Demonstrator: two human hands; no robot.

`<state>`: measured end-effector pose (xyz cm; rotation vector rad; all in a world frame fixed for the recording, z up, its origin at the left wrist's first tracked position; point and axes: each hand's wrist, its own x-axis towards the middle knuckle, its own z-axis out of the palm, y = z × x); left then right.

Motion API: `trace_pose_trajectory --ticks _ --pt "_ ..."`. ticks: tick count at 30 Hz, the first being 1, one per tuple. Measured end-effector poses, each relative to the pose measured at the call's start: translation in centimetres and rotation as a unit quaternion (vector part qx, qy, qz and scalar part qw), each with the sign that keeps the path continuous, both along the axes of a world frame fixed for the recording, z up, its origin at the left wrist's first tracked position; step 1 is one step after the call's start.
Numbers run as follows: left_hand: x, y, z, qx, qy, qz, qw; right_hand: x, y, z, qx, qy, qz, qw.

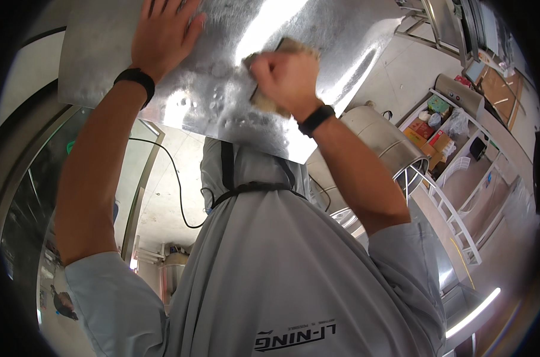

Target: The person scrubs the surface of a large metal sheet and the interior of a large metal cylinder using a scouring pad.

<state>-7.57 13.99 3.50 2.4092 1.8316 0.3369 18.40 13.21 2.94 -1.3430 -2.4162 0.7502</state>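
Note:
A large shiny sheet of metal, with small dents and scuffs on its near part, lies before me at the top of the view. My left hand rests flat on its left part, fingers spread, the fingertips cut off by the picture's edge. Near the sheet's middle, my right hand is closed around a worn brownish cloth or pad, pressed to the metal; its exact material cannot be told. Dark bands circle both wrists.
Steel cylindrical drums stand on the right, beside a white rack. A shelf box there holds cartons and plastic bags. A black cable hangs below the sheet on the left, near a glass-panelled frame.

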Motion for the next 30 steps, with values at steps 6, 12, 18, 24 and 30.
trace_pose_trajectory --ticks 6,12,18,24,30 --pt "-0.6 -0.4 -0.6 0.018 0.01 -0.003 1.0 -0.5 -0.5 -0.4 0.065 0.06 -0.017 0.996" --pt "-0.2 -0.1 0.3 -0.001 0.027 0.01 1.0 1.4 9.0 -1.1 0.053 0.036 -0.023 0.998" --pt "0.3 -0.8 0.3 -0.016 0.028 0.014 0.999 0.3 16.7 0.9 -0.067 0.055 -0.169 0.982" --pt "-0.7 -0.2 -0.6 0.002 0.024 0.002 1.0 -0.9 18.7 -1.0 -0.077 0.062 -0.235 0.967" --pt "-1.3 0.6 -1.1 0.028 0.019 -0.005 0.999 -2.6 9.9 -1.9 0.008 -0.042 -0.202 0.978"
